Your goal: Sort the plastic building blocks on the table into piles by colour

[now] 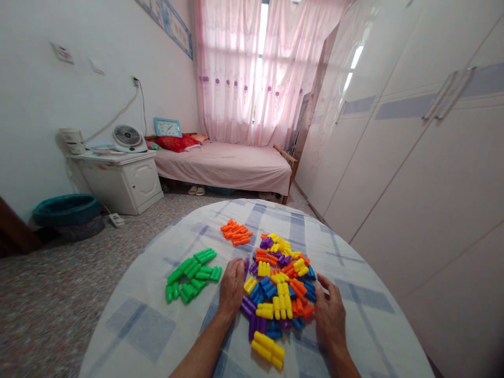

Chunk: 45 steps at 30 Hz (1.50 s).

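Note:
A mixed heap of plastic tube blocks (pixel 280 283) in yellow, blue, purple and orange lies on the round table (pixel 346 315) with its blue-checked cloth. My left hand (pixel 231 287) rests palm down at the heap's left edge, fingers together and stretched against the blocks. At the heap's right edge my right hand (pixel 329 314) lies flat, fingers extended, thumb toward the blocks. Neither hand holds a block. A sorted group of green blocks (pixel 191 275) lies to the left. A small group of orange blocks (pixel 236 233) sits farther back.
Beyond the table stand a pink bed (pixel 224 165), a white cabinet (pixel 122 181) with a fan on it, and a teal basin (pixel 65 209) on the floor. White wardrobes (pixel 413 157) run along the right side.

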Available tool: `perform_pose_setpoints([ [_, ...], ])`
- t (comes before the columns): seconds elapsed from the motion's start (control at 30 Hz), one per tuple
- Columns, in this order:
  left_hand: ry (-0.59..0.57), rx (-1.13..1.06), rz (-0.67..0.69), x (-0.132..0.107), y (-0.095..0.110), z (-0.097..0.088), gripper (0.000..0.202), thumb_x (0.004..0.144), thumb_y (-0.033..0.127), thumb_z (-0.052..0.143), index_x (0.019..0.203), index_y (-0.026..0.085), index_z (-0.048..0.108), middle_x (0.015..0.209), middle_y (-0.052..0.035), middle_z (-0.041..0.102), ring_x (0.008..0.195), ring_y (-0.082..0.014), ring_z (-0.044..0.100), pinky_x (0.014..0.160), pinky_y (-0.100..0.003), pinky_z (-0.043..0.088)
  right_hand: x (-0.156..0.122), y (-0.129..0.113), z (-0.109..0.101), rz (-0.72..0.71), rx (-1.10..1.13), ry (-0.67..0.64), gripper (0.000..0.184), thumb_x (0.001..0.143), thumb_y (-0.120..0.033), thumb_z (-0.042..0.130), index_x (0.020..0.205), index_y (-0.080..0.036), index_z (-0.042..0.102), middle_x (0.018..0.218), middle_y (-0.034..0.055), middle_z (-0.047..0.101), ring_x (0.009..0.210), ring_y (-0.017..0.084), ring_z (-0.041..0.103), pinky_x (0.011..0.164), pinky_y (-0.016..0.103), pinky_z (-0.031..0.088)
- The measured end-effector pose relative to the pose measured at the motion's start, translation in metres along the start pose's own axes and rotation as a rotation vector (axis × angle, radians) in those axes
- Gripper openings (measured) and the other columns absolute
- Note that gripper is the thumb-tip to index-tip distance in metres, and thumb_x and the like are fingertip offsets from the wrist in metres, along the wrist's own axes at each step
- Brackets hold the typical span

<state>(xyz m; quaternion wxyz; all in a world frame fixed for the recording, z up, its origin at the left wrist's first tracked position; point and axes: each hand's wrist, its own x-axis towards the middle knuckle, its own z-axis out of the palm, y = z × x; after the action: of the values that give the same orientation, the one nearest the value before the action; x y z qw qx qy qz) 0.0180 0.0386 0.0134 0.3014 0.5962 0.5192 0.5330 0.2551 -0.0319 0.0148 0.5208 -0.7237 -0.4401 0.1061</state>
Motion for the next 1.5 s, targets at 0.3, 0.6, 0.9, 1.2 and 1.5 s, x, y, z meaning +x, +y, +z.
perform_pose_setpoints([
  [0.3,0.021,-0.051,-0.003,-0.001,0.0,0.002,0.033,0.093,0.037,0.033,0.098,0.018,0.06,0.104,-0.008,0.063,0.102,-0.0193,0.057,0.096,-0.039,0.044,0.019,-0.073,-0.003,-0.035,0.065,-0.115,0.046,0.077,-0.049,0.049,0.11,-0.019,0.06,0.116,0.0091,0.061,0.102,0.024,0.058,0.091,0.039,0.044],
  [0.6,0.215,-0.182,-0.138,0.004,-0.015,0.006,0.041,0.094,0.041,0.029,0.118,0.017,0.051,0.12,-0.012,0.056,0.117,-0.0201,0.052,0.104,-0.04,0.04,0.04,-0.132,0.132,0.186,0.355,-0.584,0.059,0.066,-0.044,0.057,0.119,-0.018,0.056,0.119,0.0117,0.06,0.112,0.024,0.056,0.089,0.035,0.046],
  [0.9,0.248,-0.284,-0.255,0.004,-0.02,0.008,0.045,0.092,0.047,0.032,0.119,0.017,0.051,0.125,-0.0131,0.056,0.117,-0.0226,0.054,0.101,-0.039,0.044,0.046,-0.139,0.231,0.156,0.165,-0.516,0.045,0.068,-0.032,0.05,0.108,-0.013,0.06,0.101,0.0112,0.067,0.096,0.024,0.061,0.082,0.033,0.047],
  [1.2,0.217,-0.181,-0.186,0.002,-0.025,0.011,0.043,0.093,0.044,0.03,0.12,0.018,0.051,0.127,-0.012,0.054,0.121,-0.0208,0.049,0.106,-0.039,0.04,0.1,-0.135,0.181,-0.237,-0.149,-0.638,0.039,0.077,-0.026,0.049,0.113,-0.02,0.062,0.124,0.0069,0.059,0.117,0.02,0.05,0.102,0.033,0.033],
  [1.5,0.173,-0.152,-0.166,0.0,-0.029,0.012,0.044,0.094,0.044,0.029,0.121,0.016,0.051,0.128,-0.0123,0.053,0.123,-0.0206,0.047,0.108,-0.04,0.037,0.11,-0.077,0.101,-0.411,-0.32,-0.699,0.031,0.082,-0.029,0.048,0.107,-0.02,0.065,0.117,0.0092,0.059,0.108,0.02,0.054,0.096,0.034,0.038],
])
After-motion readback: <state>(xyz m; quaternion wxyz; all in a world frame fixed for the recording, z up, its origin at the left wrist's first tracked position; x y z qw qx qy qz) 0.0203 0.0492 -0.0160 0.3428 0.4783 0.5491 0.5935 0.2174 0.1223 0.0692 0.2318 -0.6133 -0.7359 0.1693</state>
